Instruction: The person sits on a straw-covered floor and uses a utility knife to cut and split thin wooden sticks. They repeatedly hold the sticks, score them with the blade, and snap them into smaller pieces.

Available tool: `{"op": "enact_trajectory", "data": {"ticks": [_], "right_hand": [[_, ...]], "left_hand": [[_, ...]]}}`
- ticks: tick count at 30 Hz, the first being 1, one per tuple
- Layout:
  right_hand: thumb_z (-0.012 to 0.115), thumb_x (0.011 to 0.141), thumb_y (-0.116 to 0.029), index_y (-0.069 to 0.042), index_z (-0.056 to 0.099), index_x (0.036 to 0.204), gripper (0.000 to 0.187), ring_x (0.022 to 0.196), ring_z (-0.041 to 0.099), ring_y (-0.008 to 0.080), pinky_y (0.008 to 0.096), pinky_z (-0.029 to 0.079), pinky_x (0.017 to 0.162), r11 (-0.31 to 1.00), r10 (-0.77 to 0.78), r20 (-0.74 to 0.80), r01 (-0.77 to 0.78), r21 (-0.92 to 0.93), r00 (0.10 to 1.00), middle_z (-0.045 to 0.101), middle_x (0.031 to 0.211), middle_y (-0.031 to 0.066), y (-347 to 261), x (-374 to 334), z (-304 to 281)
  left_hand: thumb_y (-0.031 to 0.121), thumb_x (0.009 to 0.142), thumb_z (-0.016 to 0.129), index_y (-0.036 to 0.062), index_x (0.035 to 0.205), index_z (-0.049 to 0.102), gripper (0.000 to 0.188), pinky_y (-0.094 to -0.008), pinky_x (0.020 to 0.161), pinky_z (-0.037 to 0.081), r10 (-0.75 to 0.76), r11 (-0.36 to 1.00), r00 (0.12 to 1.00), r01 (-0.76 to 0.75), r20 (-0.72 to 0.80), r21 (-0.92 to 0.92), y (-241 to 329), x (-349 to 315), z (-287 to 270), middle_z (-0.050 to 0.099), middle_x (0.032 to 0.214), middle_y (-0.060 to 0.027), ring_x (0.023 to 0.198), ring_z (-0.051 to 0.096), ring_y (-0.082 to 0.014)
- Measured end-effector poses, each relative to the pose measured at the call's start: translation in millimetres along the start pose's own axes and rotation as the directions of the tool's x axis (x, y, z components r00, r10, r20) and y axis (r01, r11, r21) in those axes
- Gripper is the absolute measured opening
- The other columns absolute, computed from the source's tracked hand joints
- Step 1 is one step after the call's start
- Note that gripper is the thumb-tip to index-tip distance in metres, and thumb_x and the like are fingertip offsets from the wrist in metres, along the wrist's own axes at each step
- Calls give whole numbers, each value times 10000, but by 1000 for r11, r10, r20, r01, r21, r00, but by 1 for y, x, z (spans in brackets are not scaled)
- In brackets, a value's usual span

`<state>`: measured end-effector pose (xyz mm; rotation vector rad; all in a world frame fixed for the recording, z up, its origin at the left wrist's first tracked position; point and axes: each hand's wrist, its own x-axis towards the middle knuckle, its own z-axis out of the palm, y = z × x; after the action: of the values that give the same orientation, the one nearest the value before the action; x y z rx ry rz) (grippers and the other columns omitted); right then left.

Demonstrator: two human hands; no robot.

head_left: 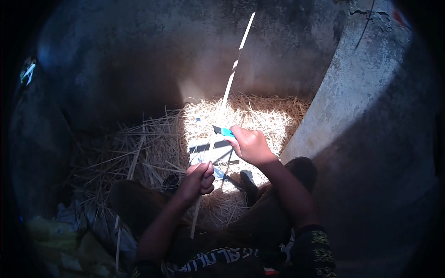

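A long, thin, pale strip [230, 83], like split bamboo or wood, slants from near my lap up toward the far wall. My left hand [197, 182] is closed round its lower part, and a short tail sticks out below the fist. My right hand [251, 145] grips a small knife [226, 132] by its turquoise handle. The dark blade points left and lies at the strip, a little farther along than my left hand; whether it touches cannot be told in the glare. Beneath both hands is a pale flat piece [222, 154] with a dark band.
Straw-like shavings [148, 157] cover the ground between my bent legs and to the left. A grey wall [148, 51] rises behind, and a sloping concrete surface [338, 97] stands at the right. Yellowish cloth or sacking [58, 238] lies at the lower left. Bright sunlight falls in the middle.
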<state>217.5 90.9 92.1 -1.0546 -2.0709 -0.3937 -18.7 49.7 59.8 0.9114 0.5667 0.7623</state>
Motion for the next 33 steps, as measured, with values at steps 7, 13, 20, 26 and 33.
{"op": "enact_trajectory", "data": {"ticks": [7,13,20,26,33], "right_hand": [[637,954,-340,-68,544,889,295,573,619,314,422,477,498,992,-46,-103,34,-118,994,594,686,105,14,14,-1],[484,1036,-477,-46,520,869,463,475,553,263,392,429,439,645,647,-551,-763,29,526,535,569,98,157,-21,-28],[598,993,-475,3,582,1189,516,430,326,39,215,255,391,-28,807,281,-441,897,519,340,578,-63,60,2,-59],[618,1009,-233,-1,615,1129,261,457,357,34,209,270,409,-49,714,337,-436,899,614,355,592,-76,55,-5,-47],[662,988,-220,10,604,1086,257,428,357,35,212,298,398,-193,698,328,-274,942,637,387,577,-64,41,3,-44]], "left_hand": [[362,1074,414,138,764,404,383,-236,425,196,-96,995,995,96,13,27,19,-9,1,264,569,71,456,202,-54],[398,1086,390,137,761,408,417,-236,430,202,-256,959,960,237,114,156,-7,-6,18,276,578,72,456,216,-55],[468,1084,372,122,767,425,472,-241,457,250,-181,959,975,147,128,241,-15,0,5,313,583,46,484,273,-69],[470,1076,380,37,989,566,479,-257,568,429,-199,817,974,107,104,567,0,0,18,505,633,-14,566,514,-106],[400,1080,379,-11,1153,564,456,-270,633,469,-48,862,981,-54,187,505,8,-5,21,591,671,-54,618,598,-127]]}}
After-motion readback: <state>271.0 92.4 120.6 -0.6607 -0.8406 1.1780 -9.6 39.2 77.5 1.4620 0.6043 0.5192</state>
